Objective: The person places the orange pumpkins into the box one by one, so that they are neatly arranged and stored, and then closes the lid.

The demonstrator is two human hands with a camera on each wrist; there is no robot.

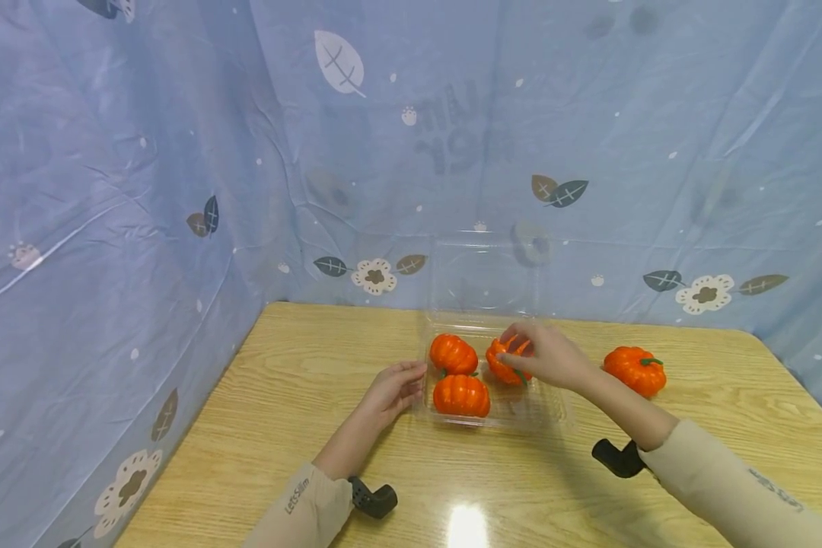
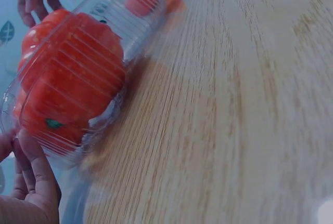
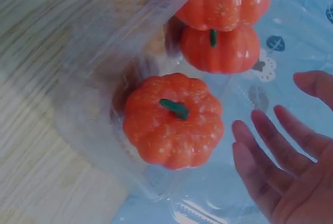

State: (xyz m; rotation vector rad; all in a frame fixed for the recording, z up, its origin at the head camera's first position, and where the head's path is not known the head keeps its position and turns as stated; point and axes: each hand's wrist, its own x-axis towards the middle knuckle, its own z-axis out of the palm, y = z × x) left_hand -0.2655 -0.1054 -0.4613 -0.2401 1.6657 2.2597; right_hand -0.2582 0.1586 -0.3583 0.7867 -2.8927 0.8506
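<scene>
- Closest in, I'm seeing the left hand (image 1: 393,390) pinching the left rim of the clear box (image 1: 544,415). Those walls are looking thin and bendy, so I'm favouring a light grip.
- Front left inside the box, the front pumpkin (image 1: 462,396) is sitting there glossy and ribbed.
- Off the box's right side, a loose pumpkin (image 1: 634,371) is resting on the table (image 1: 281,426).
- Over the box's right half, the right hand (image 1: 546,356) is hovering, fingers spread and bending a bit, gripping nothing as far as I'm seeing.
- Beneath it, in the box, the third pumpkin (image 3: 171,143) is lying. I'm guessing light, stiff and slick, so I'm picking the fat ribs on opposite sides, not the stem (image 3: 179,110). It's looking squat, orange, pale-flecked, green-stemmed.
- Back left in the box, the rear pumpkin (image 1: 454,355) is matching that orange.
- Behind the box, its see-through lid (image 1: 485,278) is standing up.
</scene>
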